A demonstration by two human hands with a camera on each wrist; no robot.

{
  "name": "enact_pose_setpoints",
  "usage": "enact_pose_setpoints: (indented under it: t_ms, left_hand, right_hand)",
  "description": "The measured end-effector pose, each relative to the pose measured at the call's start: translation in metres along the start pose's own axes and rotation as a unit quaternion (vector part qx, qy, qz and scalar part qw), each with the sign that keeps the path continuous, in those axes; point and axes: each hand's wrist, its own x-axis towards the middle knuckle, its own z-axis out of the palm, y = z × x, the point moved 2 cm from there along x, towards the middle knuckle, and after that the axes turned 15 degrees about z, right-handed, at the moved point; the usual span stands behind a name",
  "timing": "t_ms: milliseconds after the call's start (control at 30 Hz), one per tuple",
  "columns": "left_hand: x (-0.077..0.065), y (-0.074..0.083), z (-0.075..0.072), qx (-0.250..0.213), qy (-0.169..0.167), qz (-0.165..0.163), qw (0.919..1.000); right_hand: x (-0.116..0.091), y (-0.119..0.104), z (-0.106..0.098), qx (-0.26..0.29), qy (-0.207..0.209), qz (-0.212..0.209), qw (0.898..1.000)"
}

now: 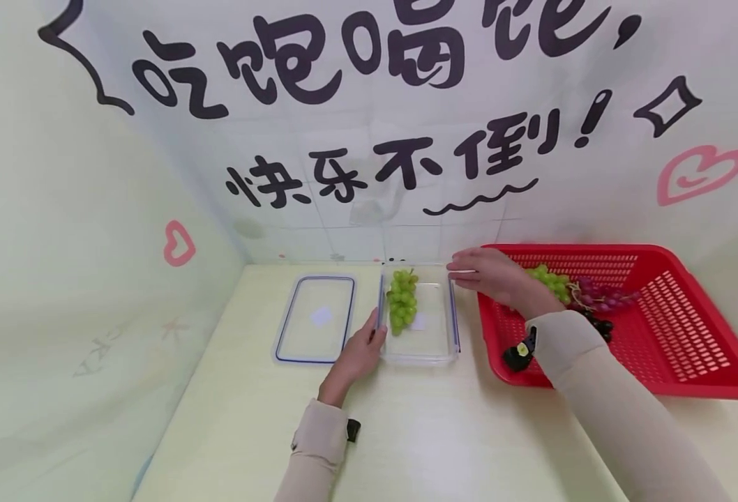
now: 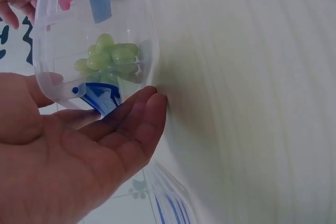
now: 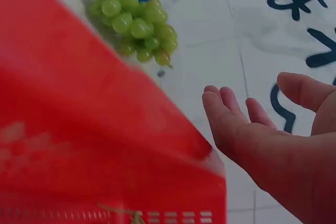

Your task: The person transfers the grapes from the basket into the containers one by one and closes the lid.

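A clear plastic food container (image 1: pixel 428 360) with blue side latches stands on the table. A bunch of green grapes (image 1: pixel 402 303) lies along its left side. My left hand (image 1: pixel 361 352) holds the container's left side; in the left wrist view its thumb is at the rim and its fingers curl beside the blue latch (image 2: pixel 101 95). My right hand (image 1: pixel 485 275), fingers extended and holding nothing, hovers between the container's far right corner and the red basket (image 1: pixel 676 321). The right wrist view shows that hand's palm beside the basket's wall.
A clear lid (image 1: pixel 315 321) with a blue seal lies left of the container. Inside the basket are more green grapes (image 1: pixel 550 280), purple grapes (image 1: pixel 598 296) and dark grapes (image 1: pixel 601 326). A lettered white wall covering (image 1: pixel 344 230) rises behind the table (image 1: pixel 407 432).
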Motion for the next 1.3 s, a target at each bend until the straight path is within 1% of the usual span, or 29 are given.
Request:
enact_pose_setpoints:
  t_ms: [167, 300, 500, 600, 800, 967, 1133, 1300]
  left_hand:
    - [0.001, 0.0, 0.001, 0.007, 0.002, -0.002, 1.0]
    - [0.002, 0.0, 0.001, 0.003, 0.0, -0.002, 1.0]
    - [0.001, -0.001, 0.0, 0.004, 0.008, 0.001, 1.0]
    - [0.001, -0.002, 0.0, 0.005, 0.008, 0.002, 1.0]
    - [0.001, 0.0, 0.002, -0.002, 0.01, 0.003, 0.9999]
    - [0.001, 0.0, 0.002, -0.008, 0.013, 0.009, 0.9998]
    - [0.001, 0.001, 0.002, -0.005, 0.013, 0.002, 0.9999]
    - [0.0, 0.0, 0.003, 0.001, 0.011, 0.005, 0.9999]
  right_hand:
    - [-0.014, -0.003, -0.026, -0.01, 0.03, -0.002, 0.999]
    - [-0.025, -0.001, -0.046, -0.011, 0.038, -0.007, 0.999]
    - [-0.034, 0.004, -0.074, -0.006, 0.05, -0.012, 0.999]
    - [-0.038, 0.009, -0.087, -0.026, 0.066, -0.016, 0.997]
    - [-0.041, 0.014, -0.103, -0.062, 0.114, -0.025, 0.991]
    - [-0.042, 0.018, -0.116, -0.071, 0.148, -0.029, 0.986]
    - [-0.046, 0.024, -0.13, -0.092, 0.171, -0.031, 0.98]
    - [-0.048, 0.03, -0.14, -0.121, 0.187, -0.028, 0.974]
